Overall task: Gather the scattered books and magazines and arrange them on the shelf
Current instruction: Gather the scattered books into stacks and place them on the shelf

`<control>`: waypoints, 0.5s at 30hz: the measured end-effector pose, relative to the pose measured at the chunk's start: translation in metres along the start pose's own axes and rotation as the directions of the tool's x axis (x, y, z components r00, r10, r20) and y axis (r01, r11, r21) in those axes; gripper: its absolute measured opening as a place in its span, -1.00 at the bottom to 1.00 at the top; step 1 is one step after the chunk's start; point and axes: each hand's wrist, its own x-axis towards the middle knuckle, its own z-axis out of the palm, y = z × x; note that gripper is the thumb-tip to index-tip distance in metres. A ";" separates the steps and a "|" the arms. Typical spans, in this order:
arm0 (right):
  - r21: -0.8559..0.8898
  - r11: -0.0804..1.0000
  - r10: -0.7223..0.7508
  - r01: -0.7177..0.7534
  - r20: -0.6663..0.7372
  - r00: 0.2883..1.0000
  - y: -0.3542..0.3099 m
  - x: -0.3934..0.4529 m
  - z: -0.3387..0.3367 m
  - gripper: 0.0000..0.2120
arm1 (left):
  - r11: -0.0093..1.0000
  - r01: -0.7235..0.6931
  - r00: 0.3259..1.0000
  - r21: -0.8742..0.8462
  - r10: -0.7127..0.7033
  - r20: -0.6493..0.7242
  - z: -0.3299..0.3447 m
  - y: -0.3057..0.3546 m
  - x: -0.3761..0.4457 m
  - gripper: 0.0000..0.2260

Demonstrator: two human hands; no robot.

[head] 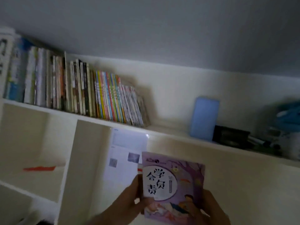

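Both hands hold a thin purple children's book (173,187) up in front of the white shelf unit (178,132), cover facing the camera. The left hand (129,198) clamps the book's left edge, thumb on the cover and fingers (138,181) curled behind the spine side; the right hand (209,207) pinches the lower right corner. This two-handed grip probably keeps the floppy booklet flat and upright so it can slide in edge-first.

On the upper shelf a row of books (78,88) stands spine-out, tallest at the left and stepping down to thin colourful booklets (129,104) that lean right because nothing props them. The bare stretch just beside them, before a blue case (204,118), looks like the natural slot for this book. A pale printed sheet (126,151) leans in the compartment below.
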 end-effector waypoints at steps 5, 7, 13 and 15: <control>0.072 0.989 -0.136 0.128 0.115 0.984 -0.095 0.061 -0.019 -0.77 | 0.982 -0.174 0.983 0.072 0.169 0.072 -0.073 0.099 0.050 -0.50; 0.015 0.978 -0.209 0.208 0.125 0.970 -0.120 0.102 -0.016 -0.80 | 0.967 -0.193 0.981 0.166 0.186 0.055 -0.099 0.125 0.071 -0.57; 0.034 0.998 -0.049 0.047 0.059 0.997 -0.130 0.220 0.051 -0.85 | 0.743 -0.043 0.951 0.668 0.236 -0.201 -0.148 0.129 0.139 -0.62; 0.012 1.000 0.011 -0.012 0.051 0.999 -0.118 0.245 0.075 -0.86 | 0.724 -0.002 0.944 0.690 0.229 -0.238 -0.148 0.121 0.156 -0.60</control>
